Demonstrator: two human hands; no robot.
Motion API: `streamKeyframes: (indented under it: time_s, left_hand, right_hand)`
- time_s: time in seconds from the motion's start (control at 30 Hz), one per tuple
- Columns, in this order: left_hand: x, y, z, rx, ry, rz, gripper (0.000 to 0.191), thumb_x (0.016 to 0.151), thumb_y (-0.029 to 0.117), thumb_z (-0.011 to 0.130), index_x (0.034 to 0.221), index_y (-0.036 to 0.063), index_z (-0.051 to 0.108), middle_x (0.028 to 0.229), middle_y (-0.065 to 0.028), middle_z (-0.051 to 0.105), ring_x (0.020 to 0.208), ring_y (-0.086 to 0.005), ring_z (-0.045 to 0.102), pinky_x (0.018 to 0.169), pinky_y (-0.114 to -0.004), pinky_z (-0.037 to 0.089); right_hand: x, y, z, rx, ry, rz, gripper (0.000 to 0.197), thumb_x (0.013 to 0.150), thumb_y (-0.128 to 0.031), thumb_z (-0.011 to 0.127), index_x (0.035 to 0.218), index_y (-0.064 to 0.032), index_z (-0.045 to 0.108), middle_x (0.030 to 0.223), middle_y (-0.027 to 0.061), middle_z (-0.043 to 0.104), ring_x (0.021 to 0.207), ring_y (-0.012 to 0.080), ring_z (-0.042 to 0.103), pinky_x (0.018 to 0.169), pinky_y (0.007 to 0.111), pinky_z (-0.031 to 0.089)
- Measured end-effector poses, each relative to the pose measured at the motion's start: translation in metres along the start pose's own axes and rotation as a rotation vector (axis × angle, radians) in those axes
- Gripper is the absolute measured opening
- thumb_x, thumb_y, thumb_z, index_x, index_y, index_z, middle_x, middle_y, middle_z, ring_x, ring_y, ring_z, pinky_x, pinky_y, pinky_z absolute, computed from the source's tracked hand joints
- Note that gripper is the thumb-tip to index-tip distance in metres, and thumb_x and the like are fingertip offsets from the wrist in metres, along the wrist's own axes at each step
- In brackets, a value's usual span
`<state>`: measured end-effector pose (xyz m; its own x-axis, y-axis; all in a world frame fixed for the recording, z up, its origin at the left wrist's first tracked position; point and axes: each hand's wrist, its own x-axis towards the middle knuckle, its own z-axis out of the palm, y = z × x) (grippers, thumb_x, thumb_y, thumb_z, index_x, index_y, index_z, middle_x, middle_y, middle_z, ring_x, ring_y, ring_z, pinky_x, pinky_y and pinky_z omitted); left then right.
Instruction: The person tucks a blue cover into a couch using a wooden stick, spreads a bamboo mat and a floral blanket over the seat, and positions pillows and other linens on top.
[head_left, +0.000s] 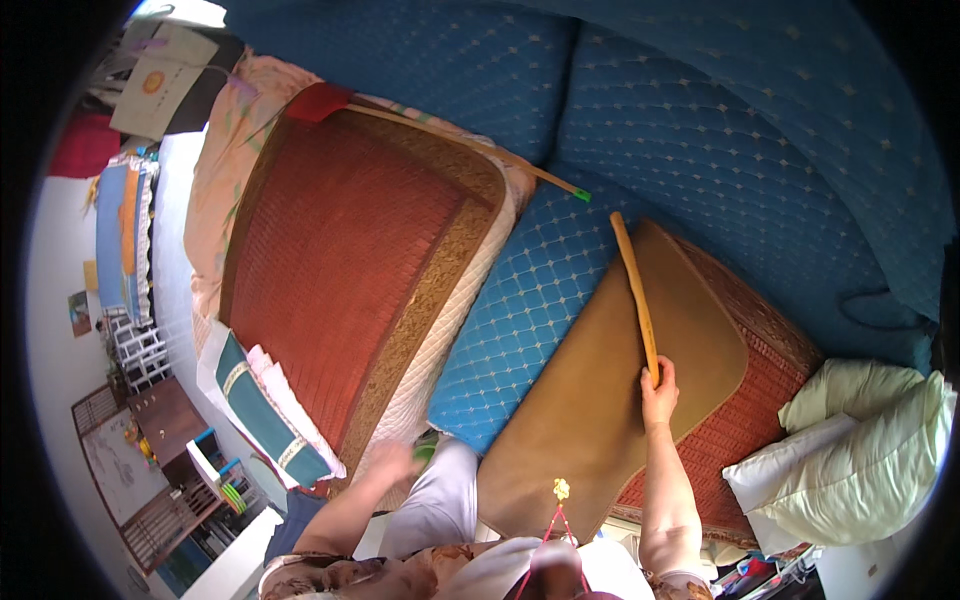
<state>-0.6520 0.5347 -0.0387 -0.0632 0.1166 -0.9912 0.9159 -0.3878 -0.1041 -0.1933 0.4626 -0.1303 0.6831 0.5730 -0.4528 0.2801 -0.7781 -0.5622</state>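
My right hand (660, 394) is closed on the lower end of a wooden stick (637, 292), which lies over a folded mat with its brown underside (600, 375) up. My left hand (394, 465), somewhat blurred, is low at the left above the white edge of the padding; its fingers are not clear. Left of centre lies a reddish woven sleeping mat (345, 225) with a patterned brown border. A long thin wooden stick (465, 142) with a green tip lies along its upper edge. Between the two mats shows a blue quilted cover (525, 300).
Pale pillows (862, 465) lie at the right. Folded cloths with a green and white band (262, 412) rest on the left mat's lower corner. Blue quilted panels (675, 112) rise behind. At the far left are a brown cabinet (169, 420) and a white rack (139, 352).
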Motion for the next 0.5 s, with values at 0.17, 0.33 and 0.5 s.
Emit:
streamKeyframes:
  time_s: [0.17,0.33,0.5]
  left_hand:
    - [0.059,0.109,-0.228,-0.803,1.086,0.512,0.042,0.083,0.019,0.054,0.121,0.0029,0.046,0.114,-0.0216,0.052,0.106,-0.0354,0.050,0.089,-0.040,0.041]
    - [0.120,0.174,-0.383,-1.276,1.060,0.400,0.047,0.079,0.011,0.059,0.123,0.0073,0.045,0.114,-0.0187,0.052,0.102,-0.0337,0.052,0.083,-0.035,0.044]
    - [0.124,0.189,-0.416,-2.019,0.777,0.538,0.032,0.075,-0.003,0.061,0.106,0.0050,0.055,0.099,-0.0151,0.058,0.083,-0.0225,0.058,0.066,-0.029,0.049]
  right_hand:
    - [-0.001,-0.001,0.007,-0.001,-0.014,-0.015,0.031,0.079,-0.026,0.060,0.108,-0.0173,0.053,0.083,0.0146,0.063,0.076,0.0335,0.060,0.069,0.041,0.046]
    - [-0.004,0.000,0.012,0.072,0.036,-0.119,0.032,0.079,-0.020,0.061,0.109,-0.0137,0.052,0.082,0.0162,0.062,0.074,0.0324,0.060,0.069,0.040,0.046]
    - [-0.003,0.003,0.012,0.037,-0.019,-0.026,0.031,0.079,-0.022,0.060,0.108,-0.0140,0.052,0.084,0.0158,0.063,0.075,0.0313,0.060,0.070,0.039,0.046]
